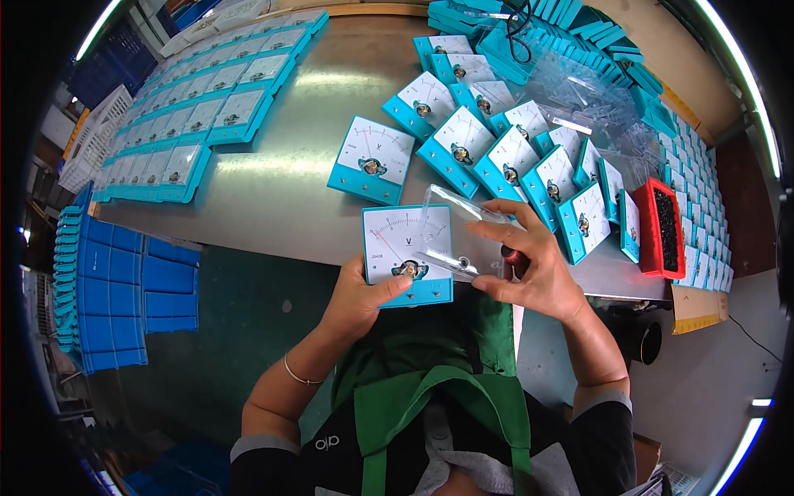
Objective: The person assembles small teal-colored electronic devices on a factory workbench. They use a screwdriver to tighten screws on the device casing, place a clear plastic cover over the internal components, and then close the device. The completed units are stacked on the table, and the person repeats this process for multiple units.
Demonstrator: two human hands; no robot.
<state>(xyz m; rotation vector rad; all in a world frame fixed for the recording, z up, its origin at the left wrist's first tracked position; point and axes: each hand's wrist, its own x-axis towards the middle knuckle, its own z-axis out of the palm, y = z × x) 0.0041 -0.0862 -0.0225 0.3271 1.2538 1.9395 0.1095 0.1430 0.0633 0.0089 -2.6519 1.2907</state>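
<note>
My left hand (364, 298) is closed on the lower left edge of a teal voltmeter (405, 227) with a white dial, its thumb near the brass-coloured movement. To the right of it, my right hand (538, 260) pinches a clear plastic cover (463, 207) between fingers and thumb. The cover is tilted, its left edge overlapping the dial in view. A dark red handle (516, 260) also sits in the right palm; the tool's other end is hidden. Just beyond, another voltmeter (374, 157) lies face up without a cover in sight.
Several uncovered voltmeters (459, 149) lie clustered on the metal table (273, 190). Clear covers (579, 91) and teal cases (612, 37) are piled behind. A red tray (648, 231) of small black parts stands right. Meter rows (198, 99) fill the far left; blue crates (116, 281) stand below.
</note>
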